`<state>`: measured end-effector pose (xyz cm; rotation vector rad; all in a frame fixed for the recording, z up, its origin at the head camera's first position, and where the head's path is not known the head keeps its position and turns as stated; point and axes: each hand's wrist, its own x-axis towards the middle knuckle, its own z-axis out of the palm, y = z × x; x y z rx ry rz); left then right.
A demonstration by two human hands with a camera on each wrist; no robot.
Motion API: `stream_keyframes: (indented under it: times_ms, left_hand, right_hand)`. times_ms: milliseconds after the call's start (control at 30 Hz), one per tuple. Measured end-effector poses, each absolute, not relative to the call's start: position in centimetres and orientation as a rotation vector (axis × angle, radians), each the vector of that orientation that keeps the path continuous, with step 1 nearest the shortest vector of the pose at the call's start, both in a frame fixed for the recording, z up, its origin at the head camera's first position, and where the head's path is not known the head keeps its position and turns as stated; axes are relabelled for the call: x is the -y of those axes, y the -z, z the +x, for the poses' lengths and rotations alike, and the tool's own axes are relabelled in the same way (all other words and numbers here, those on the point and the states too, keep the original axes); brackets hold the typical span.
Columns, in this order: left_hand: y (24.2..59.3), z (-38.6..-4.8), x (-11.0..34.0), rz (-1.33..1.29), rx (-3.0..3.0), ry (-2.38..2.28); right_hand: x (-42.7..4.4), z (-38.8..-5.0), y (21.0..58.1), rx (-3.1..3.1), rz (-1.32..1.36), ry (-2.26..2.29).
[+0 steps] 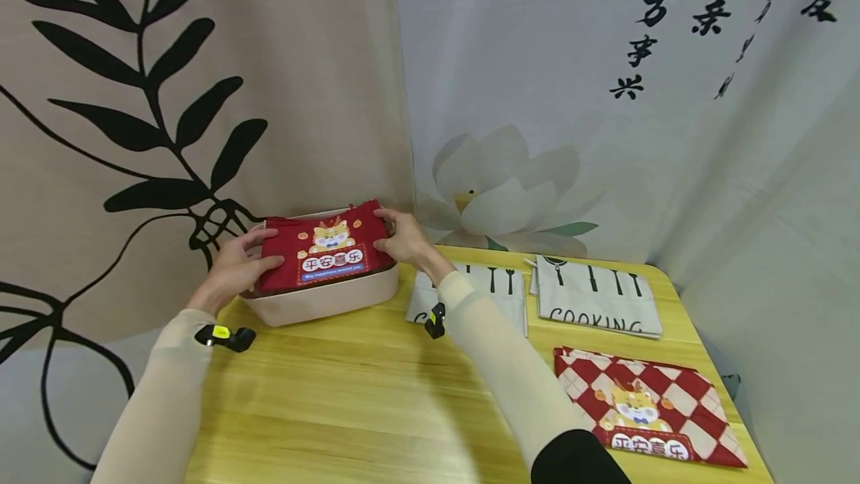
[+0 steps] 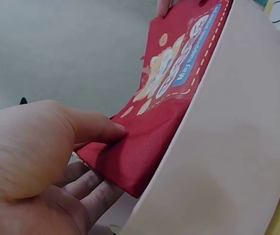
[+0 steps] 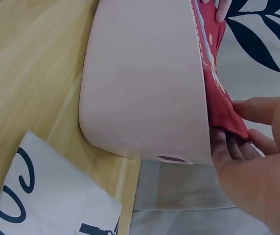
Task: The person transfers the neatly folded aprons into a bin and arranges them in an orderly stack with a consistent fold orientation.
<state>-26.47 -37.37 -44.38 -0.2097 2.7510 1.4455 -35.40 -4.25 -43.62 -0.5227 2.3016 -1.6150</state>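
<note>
A folded red cloth (image 1: 285, 249) with a cartoon animal and white lettering lies in the mouth of a pale pink bin (image 1: 329, 303) at the table's back left. Its left end is pinched by my left hand (image 1: 234, 271); in the left wrist view the thumb (image 2: 98, 128) is on top and the fingers are beneath. At the other end my right hand (image 1: 406, 240) grips the cloth the same way, with its fingers (image 3: 221, 147) inside the bin's rim in the right wrist view. Whatever lies under the cloth is hidden.
Right of the bin lie two folded white cloths with utensil prints, one (image 1: 510, 293) partly behind my right forearm, the other (image 1: 598, 297) farther right. A folded red-and-white checked cloth (image 1: 645, 405) is near the table's right edge. Curtains (image 1: 322, 95) hang behind the wooden table (image 1: 322, 394).
</note>
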Motion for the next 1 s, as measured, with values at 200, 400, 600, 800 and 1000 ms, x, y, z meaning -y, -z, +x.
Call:
stream_keyframes:
  times_ms: [200, 400, 600, 800, 1000]
  left_hand:
    - [44.24, -26.35, 37.24, -0.19, -2.756, -1.435]
    - [44.07, -26.02, 37.25, -0.233, -2.719, -1.469]
    - [44.05, -25.97, 37.6, -0.266, -2.726, -1.507]
    - [43.83, -25.75, 37.2, -0.272, -2.742, -1.482]
    - [43.65, -25.7, 36.89, -0.268, -2.747, -1.464]
  right_hand:
    - [4.33, -35.43, 43.73, -2.314, -0.545, 1.605]
    - [4.2, -35.44, 43.82, -2.318, -0.584, 1.577]
    - [4.05, -35.41, 43.82, -2.338, -0.618, 1.561]
    - [4.21, -35.23, 43.73, -2.354, -0.63, 1.55]
    - [4.41, -34.86, 43.39, -2.373, -0.633, 1.524]
